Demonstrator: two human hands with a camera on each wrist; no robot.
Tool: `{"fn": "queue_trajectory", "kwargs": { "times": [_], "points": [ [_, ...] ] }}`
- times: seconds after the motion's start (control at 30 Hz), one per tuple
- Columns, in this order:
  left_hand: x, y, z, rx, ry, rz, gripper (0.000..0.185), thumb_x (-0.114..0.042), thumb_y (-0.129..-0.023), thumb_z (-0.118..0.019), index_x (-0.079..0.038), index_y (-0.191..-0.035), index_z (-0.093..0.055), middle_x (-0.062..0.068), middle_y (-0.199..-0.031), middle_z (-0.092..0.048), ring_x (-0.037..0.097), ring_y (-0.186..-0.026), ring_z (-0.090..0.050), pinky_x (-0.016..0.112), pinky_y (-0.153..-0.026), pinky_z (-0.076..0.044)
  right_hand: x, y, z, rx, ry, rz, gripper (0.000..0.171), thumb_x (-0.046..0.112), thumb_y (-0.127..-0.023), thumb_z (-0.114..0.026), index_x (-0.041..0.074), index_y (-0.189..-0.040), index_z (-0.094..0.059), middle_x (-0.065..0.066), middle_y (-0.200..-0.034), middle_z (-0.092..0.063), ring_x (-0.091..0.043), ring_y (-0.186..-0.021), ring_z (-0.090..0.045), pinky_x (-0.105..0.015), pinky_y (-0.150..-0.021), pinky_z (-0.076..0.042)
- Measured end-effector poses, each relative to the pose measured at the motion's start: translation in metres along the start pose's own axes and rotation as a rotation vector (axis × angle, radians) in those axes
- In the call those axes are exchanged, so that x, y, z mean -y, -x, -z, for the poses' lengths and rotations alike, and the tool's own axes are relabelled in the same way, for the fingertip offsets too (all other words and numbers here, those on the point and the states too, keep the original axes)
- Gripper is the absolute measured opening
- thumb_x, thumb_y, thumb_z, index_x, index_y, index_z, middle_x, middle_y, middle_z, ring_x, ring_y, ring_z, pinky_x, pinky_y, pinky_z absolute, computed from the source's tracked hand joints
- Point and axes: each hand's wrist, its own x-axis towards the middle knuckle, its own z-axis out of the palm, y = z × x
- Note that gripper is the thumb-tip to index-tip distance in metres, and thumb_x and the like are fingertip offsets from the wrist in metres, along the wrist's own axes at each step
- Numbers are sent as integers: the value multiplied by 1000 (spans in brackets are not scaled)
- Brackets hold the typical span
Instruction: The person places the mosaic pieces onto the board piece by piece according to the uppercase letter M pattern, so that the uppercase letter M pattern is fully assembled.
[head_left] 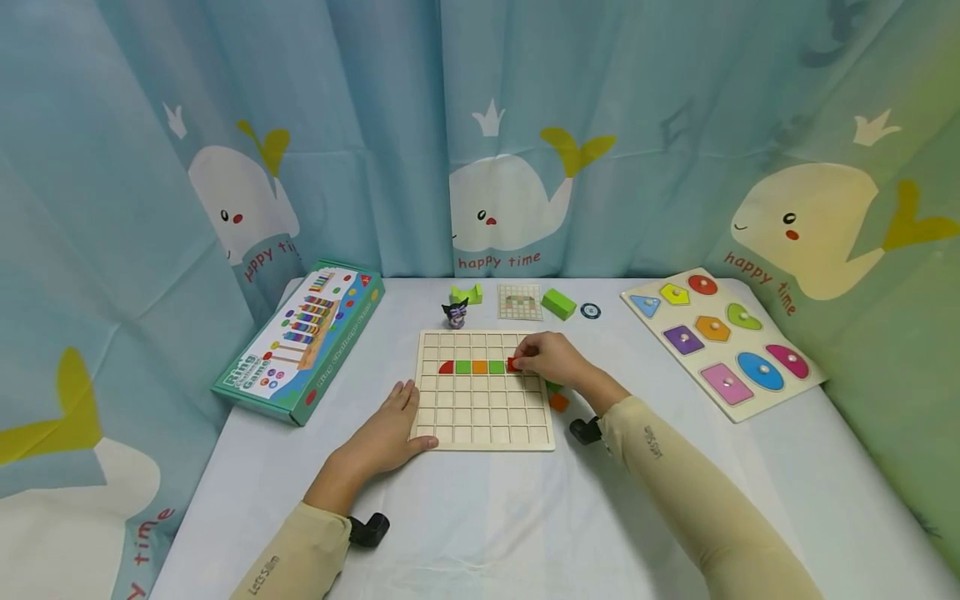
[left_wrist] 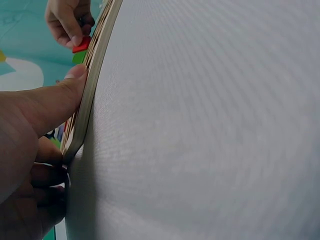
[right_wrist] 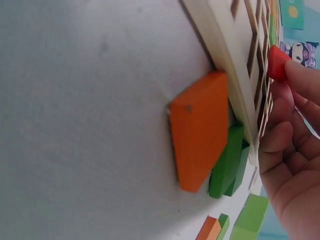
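Head view: my right hand [head_left: 551, 358] pinches red block [head_left: 513, 364] at frame centre, over wooden grid board [head_left: 483, 417], beside green block [head_left: 496, 367]. My left hand [head_left: 390, 429], fingers flat, steadies board's left edge.

Left wrist view: thumb [left_wrist: 55, 102] presses board rim [left_wrist: 87, 100].

Right wrist view: fingertips [right_wrist: 305, 82] grip red block [right_wrist: 277, 62], upper right; orange piece [right_wrist: 200, 130] loose beside board. Block judged light, rigid, smooth: hold by opposite sides.

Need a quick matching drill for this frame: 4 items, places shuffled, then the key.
Things
1. red piece
2. left hand
3. shape puzzle
4. game box

Places
A. far right of the table, knobbed coloured shapes in it
B. pinched by the right hand at the end of the coloured row on the grid board
C. left of the grid board, lying flat
D. resting against the grid board's left edge, thumb on its near edge

Pairs: 1-B, 2-D, 3-A, 4-C
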Motion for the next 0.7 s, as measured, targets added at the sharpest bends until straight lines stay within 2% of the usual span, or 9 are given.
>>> {"fn": "queue_trajectory", "kwargs": {
  "times": [0.47, 0.7],
  "points": [
    [1, 0, -1, -11, 3, -6, 92, -45, -95, -67, 14, -153, -24, 28, -163, -16, 40, -152, -10, 48, -121, -20, -1, -3, -5, 7, 104, -4, 12, 23, -95, -72, 12, -90, -72, 1, -84, -66, -18, -77, -56, -35, -75, -47],
    [1, 0, -1, -9, 10, -4, 92, -45, -96, -67, 13, -153, -24, 27, -163, -15, 39, -152, -10, 48, -121, -20, -2, -4, -8, 1, 112, 3, 11, 22, -96, -71, 13, -89, -73, 2, -85, -67, -18, -78, -56, -36, -76, -47]
  ]
}}
